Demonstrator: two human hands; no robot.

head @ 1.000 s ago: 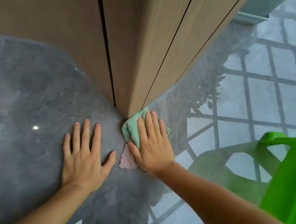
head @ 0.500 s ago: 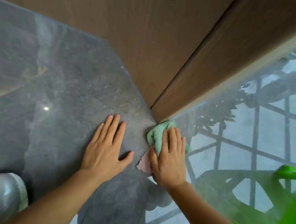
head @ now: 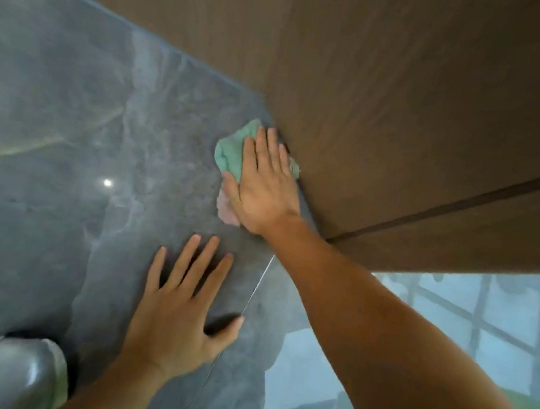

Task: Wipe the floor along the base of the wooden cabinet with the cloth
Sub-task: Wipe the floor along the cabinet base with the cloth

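Pressed flat, fingers together and extended, the right hand bears down on the cloth rather than pinching it; the palm covers most of the fabric. Green folds bunch out past the fingertips and along the thumb side, and a pale pink edge shows beneath the heel of the palm. That cloth lies on the floor right at the base of the wooden cabinet, and its far side seems to touch the cabinet's bottom edge, though the hand hides the exact contact.

Nearer the camera, the left hand rests palm down on the grey marbled tile with fingers and thumb spread wide, holding nothing, well apart from the cloth. A thin grout line runs just beside its thumb. At the lower left, a blurred grey rounded shape enters the view; what it is cannot be told.
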